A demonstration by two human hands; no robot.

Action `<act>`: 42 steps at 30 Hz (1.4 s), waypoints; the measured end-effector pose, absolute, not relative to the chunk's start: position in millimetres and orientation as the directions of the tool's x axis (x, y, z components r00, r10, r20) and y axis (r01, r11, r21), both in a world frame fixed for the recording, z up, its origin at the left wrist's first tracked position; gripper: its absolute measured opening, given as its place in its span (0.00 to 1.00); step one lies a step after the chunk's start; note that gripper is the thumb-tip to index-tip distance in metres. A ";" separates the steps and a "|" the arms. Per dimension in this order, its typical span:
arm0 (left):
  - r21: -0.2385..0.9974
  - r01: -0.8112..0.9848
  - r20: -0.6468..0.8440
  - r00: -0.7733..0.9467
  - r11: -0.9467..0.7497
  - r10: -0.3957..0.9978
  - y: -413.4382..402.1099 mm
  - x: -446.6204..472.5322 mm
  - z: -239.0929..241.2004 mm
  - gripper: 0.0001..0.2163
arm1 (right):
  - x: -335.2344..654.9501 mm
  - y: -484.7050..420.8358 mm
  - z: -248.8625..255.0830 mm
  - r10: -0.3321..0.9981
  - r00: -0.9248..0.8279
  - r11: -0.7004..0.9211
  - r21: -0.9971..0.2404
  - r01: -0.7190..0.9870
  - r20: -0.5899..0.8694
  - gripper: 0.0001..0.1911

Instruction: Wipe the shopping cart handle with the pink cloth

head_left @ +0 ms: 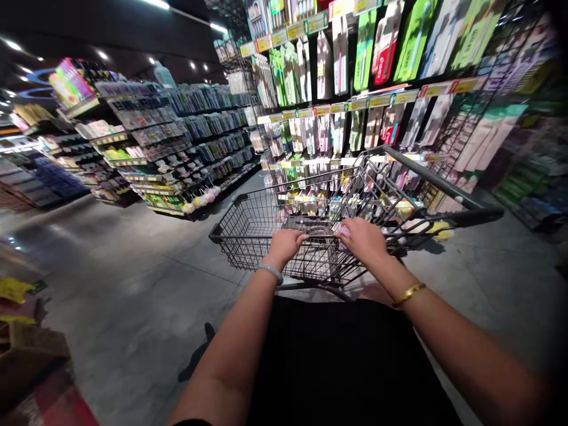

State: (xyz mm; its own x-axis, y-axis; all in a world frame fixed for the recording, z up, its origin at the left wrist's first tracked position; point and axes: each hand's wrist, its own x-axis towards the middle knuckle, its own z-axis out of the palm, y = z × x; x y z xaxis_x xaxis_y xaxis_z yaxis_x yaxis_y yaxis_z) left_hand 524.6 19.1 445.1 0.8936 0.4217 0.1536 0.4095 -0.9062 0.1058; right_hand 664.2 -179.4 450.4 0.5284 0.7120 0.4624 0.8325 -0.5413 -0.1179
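Observation:
A black wire shopping cart [248,228] stands on the grey floor in front of me, turned at an angle. Its dark handle bar [444,189] points to the right. My left hand [286,242], with a pale bangle on the wrist, has its fingers curled over the near wire rim of the cart. My right hand [361,239], wearing a gold bangle, is closed over the same rim just to the right. A small lilac thing [344,232] shows under its fingers; I cannot make out what it is. The two hands are about a hand's width apart.
A tall rack of hanging toothbrush packs [355,89] stands right behind the cart. Shelving with small goods [146,142] runs along the left of the aisle. Cardboard boxes and yellow packs [26,343] sit at the lower left. Grey floor [133,272] stretches to the left.

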 end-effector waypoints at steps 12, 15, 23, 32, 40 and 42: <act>0.107 0.401 0.136 0.901 -0.910 0.413 23.9 532.5 448.7 0.21 | 678.7 -215.8 420.4 0.715 0.274 -0.338 -0.024 0.941 0.643 0.15; 0.125 0.402 0.301 0.856 -0.907 0.421 -3.1 540.2 444.7 0.16 | 676.6 -209.3 415.7 0.644 0.352 -0.431 -0.059 0.901 0.680 0.13; 0.265 0.280 0.301 0.885 -0.923 0.355 -52.8 575.3 434.2 0.13 | 710.8 -228.4 442.8 0.764 0.301 -0.326 -0.061 0.943 0.571 0.20; 0.177 0.315 0.343 0.868 -0.932 0.359 -47.8 570.4 432.5 0.14 | 695.0 -234.9 414.8 0.674 0.210 -0.307 0.009 0.952 0.708 0.14; 0.188 0.321 0.333 0.868 -0.928 0.368 -52.4 572.5 431.6 0.13 | 687.2 -221.9 408.9 0.568 0.326 -0.389 -0.102 0.915 0.756 0.13; 0.197 0.304 0.321 0.879 -0.932 0.354 -50.2 570.6 432.2 0.13 | 681.1 -209.2 392.4 0.575 0.249 -0.320 -0.066 0.945 0.779 0.13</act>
